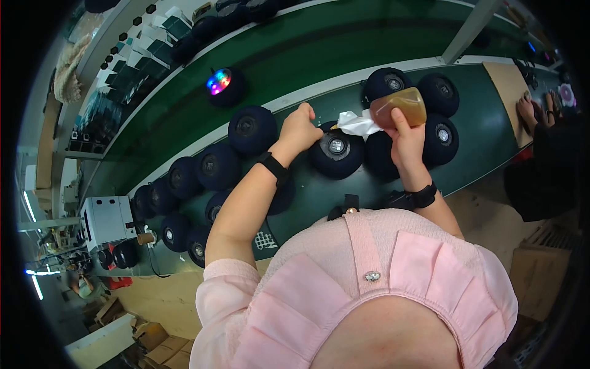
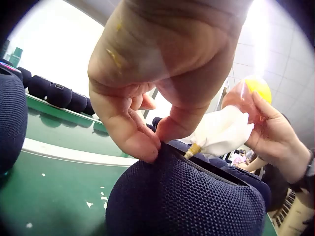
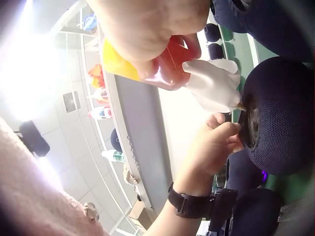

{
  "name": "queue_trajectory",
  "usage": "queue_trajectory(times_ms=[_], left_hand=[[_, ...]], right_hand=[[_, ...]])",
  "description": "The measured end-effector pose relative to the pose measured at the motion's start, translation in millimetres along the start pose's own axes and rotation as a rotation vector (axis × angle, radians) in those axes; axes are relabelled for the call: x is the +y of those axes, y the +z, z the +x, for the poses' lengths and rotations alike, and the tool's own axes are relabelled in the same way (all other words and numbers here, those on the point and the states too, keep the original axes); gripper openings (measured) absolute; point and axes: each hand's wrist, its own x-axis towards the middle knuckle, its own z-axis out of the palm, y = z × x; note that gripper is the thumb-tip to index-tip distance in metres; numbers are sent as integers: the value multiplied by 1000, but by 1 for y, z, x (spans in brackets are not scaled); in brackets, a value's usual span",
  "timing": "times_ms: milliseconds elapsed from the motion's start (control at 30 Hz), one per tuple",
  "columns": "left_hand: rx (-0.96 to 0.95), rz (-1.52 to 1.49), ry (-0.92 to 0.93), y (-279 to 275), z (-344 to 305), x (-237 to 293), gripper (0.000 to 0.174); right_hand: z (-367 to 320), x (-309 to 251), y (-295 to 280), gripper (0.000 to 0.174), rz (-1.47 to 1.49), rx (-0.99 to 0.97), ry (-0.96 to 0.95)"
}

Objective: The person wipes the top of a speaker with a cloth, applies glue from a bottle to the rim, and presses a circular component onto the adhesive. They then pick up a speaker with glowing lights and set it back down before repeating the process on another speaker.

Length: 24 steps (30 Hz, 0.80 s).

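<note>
My left hand (image 1: 299, 128) grips the upper rim of a round dark-blue mesh speaker (image 1: 336, 152) on the green table (image 1: 307, 197); in the left wrist view its fingers (image 2: 142, 137) pinch the fabric edge of the speaker (image 2: 182, 196). My right hand (image 1: 405, 141) holds a squeeze bottle of amber liquid (image 1: 399, 106), tilted with its cloth-wrapped neck (image 1: 357, 124) pointing at the same speaker. In the right wrist view the bottle (image 3: 157, 64) and its white cloth (image 3: 214, 86) reach the speaker's face (image 3: 253, 128), by my left hand (image 3: 214, 145).
Several more dark-blue speakers lie across the table (image 1: 252, 129) (image 1: 442, 138) (image 1: 215, 166); one on the far belt glows with coloured lights (image 1: 220, 82). A white machine (image 1: 107, 218) stands at the left end. Another person's hands (image 1: 534, 111) work at the right.
</note>
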Motion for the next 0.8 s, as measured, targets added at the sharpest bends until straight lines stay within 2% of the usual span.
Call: queue_trajectory(times_ms=[33,67,100,167,200,267,300,367,400,433,500,633,733,800], left_hand=[[0,-1,-13,0,-2,-2,33],[1,-2,-25,-2,-5,-1,32],[-2,4,-23,-5,-8,1,32],[-109,-46,-291,-9,-13,7,32],[-111,-41,-287,-9,-13,5,32],[-86,280,-172,-10,-13,1,32],[-85,284,-166,-12,-11,2,32],[62,189,-13,-16,-8,6,33],[155,99,162,-12,-2,1,31],[160,99,165,-9,4,-1,31],[243,113,371,-8,10,1,33],[244,302,220,-4,24,2,30],[237,335,137,-7,27,7,31],[254,365,135,-5,30,5,32]], right_hand=[[2,-3,-2,43,99,39,131],[6,-2,-8,35,119,34,172],[9,-2,-12,35,125,38,171],[13,-6,-17,41,326,65,333],[12,-11,-15,44,369,89,371],[11,-15,-13,44,410,128,379],[12,-16,-13,44,446,163,392],[15,-14,-14,45,444,169,374],[16,-14,-15,47,437,171,359],[17,-14,-14,47,437,166,355],[16,-14,-11,47,431,184,347],[21,-14,-11,45,383,133,318],[23,-11,-8,43,346,121,284],[25,-11,-1,41,294,100,243]])
